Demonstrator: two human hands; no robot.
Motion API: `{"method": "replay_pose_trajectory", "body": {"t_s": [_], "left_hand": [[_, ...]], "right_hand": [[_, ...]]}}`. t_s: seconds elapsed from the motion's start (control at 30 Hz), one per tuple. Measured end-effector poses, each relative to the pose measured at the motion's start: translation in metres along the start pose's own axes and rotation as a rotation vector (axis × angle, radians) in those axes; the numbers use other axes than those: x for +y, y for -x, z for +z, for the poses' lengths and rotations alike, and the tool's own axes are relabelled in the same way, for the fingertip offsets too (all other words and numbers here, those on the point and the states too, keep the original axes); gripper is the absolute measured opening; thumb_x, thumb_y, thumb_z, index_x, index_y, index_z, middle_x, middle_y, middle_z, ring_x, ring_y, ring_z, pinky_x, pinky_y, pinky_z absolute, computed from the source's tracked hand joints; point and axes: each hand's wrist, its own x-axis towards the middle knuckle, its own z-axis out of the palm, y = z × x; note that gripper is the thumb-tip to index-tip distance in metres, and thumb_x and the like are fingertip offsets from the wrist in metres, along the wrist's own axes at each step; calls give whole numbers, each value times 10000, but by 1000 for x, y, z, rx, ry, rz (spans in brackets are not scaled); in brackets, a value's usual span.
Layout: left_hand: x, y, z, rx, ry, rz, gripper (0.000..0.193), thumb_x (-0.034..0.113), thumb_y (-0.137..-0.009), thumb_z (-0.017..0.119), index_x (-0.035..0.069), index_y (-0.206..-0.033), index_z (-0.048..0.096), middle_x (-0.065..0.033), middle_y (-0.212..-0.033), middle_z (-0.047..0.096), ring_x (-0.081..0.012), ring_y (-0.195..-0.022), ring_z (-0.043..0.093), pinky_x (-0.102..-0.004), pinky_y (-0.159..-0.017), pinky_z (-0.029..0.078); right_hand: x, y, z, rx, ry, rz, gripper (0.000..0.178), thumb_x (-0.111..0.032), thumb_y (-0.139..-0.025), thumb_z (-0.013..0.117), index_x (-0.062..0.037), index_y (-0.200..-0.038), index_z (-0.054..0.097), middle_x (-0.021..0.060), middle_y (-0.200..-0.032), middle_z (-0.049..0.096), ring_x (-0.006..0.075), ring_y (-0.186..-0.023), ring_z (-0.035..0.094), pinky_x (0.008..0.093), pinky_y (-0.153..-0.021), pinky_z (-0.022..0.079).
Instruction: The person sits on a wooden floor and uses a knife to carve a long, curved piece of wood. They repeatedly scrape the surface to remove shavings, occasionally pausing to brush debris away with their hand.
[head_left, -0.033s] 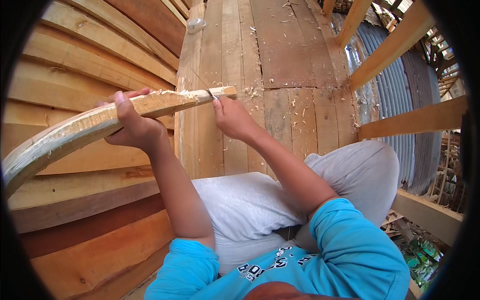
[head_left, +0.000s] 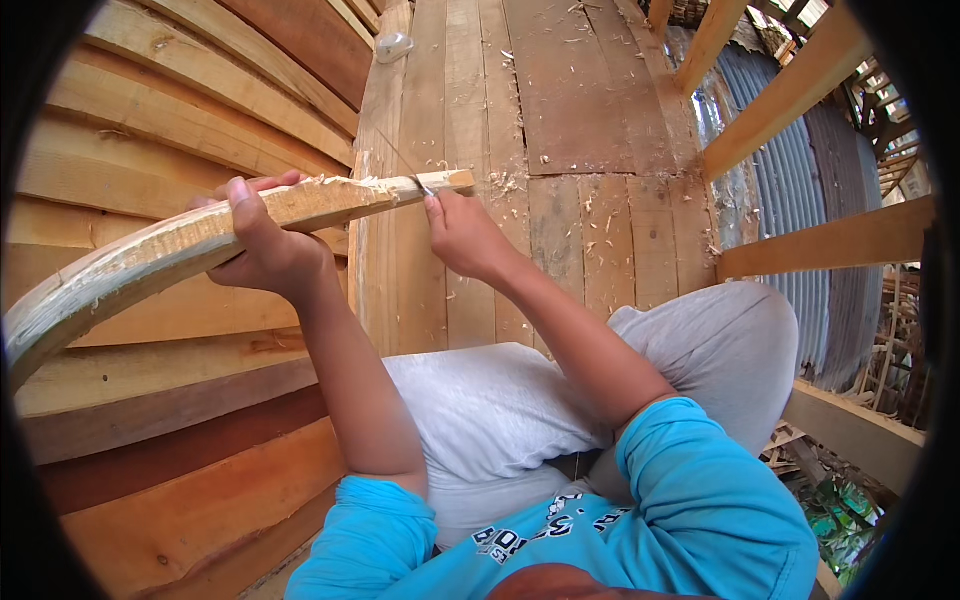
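The left hand (head_left: 270,240), left of the centre of the frame, is wrapped around the long, curved, pale-yellow wooden piece (head_left: 330,205), thumb laid over the near face and fingertips showing beyond the upper edge. The piece sweeps from the left rim of the frame to a slimmer, square-cut end just above the centre. Near that end, the right hand (head_left: 465,230) is closed around the thin metal knife (head_left: 427,189), its handle mostly hidden in the fist; the slender blade slants toward the upper left across the wood. Whether the edge is biting or only resting is too small to tell. For clean whittling here, the left grip seems best kept firm and well back from the blade, as it is, since the long piece could roll or swing if it loosens. A low blade angle and short, light strokes should suit the slim end, where a deep cut could split along the grain. The ragged, fuzzy patch between the hands probably calls for thinner passes. Stroke direction deserves care too, with the grey trousers (head_left: 480,400) spread across the lower middle of the frame. Curled pale shavings (head_left: 508,183) dot the brown plank floor (head_left: 560,225) beyond the wood's end.
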Motion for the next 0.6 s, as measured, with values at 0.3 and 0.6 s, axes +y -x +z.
{"method": "replay_pose_trajectory", "body": {"t_s": [0.3,0.6], "left_hand": [[-13,-9,-16,-16,122,-53,239,117,-753,600,27,-814,387,-103,-603,499,-244,-480,581,-360,-522,563],[-15,-14,-21,-46,46,-52,326,193,-768,606,42,-970,399,-139,-640,561,-276,-552,610,-403,-555,559]], "right_hand": [[6,-10,6,39,-40,-97,392,-267,-1030,384,58,-960,592,326,-870,641,498,-883,621,565,-805,482],[45,-11,14,50,110,43,404,-257,-1029,371,73,-976,598,332,-905,647,497,-890,629,555,-823,495]]}}
